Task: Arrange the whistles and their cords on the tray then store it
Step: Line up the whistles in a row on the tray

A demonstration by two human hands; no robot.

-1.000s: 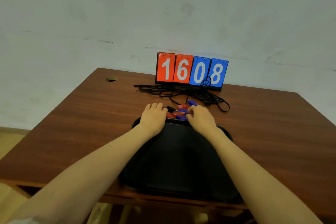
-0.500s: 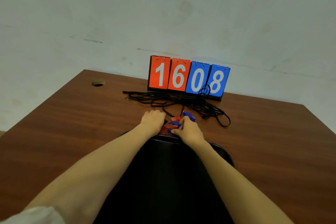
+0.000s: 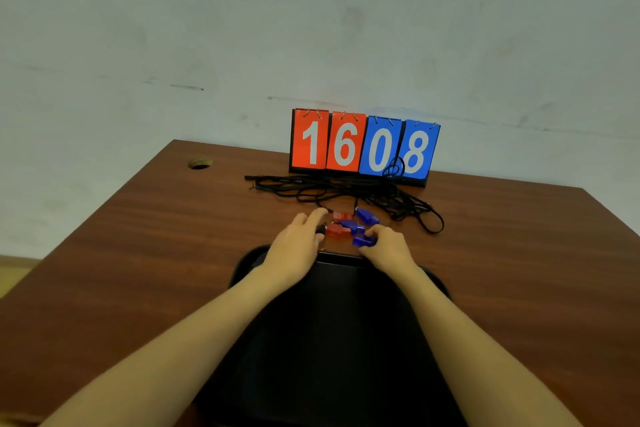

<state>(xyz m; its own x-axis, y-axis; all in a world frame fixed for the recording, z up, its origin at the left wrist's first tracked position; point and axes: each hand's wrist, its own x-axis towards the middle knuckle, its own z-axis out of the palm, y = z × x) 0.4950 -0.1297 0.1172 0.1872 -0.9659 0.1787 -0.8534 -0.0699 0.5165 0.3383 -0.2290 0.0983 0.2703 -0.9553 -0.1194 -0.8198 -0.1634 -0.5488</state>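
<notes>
Several red and blue whistles (image 3: 346,225) lie in a small cluster on the table just beyond the far rim of the black tray (image 3: 242,270). Their black cords (image 3: 332,185) trail back in a tangle to the foot of the scoreboard. My left hand (image 3: 297,248) rests left of the cluster with its fingers spread, its thumb touching a red whistle (image 3: 334,230). My right hand (image 3: 389,250) is curled on the right, fingertips pinching a blue whistle (image 3: 361,240). Both forearms cross over the tray and hide much of it.
A flip scoreboard (image 3: 363,147) reading 1608 stands at the back of the brown wooden table (image 3: 156,253), against the wall. A cable hole (image 3: 199,163) sits at the back left corner. One cord loop (image 3: 433,222) reaches out to the right.
My hands have spread apart from the cupped position over the whistles, so the cluster now shows between them. The view has tilted, and the whistles sit further beyond the tray rim.
</notes>
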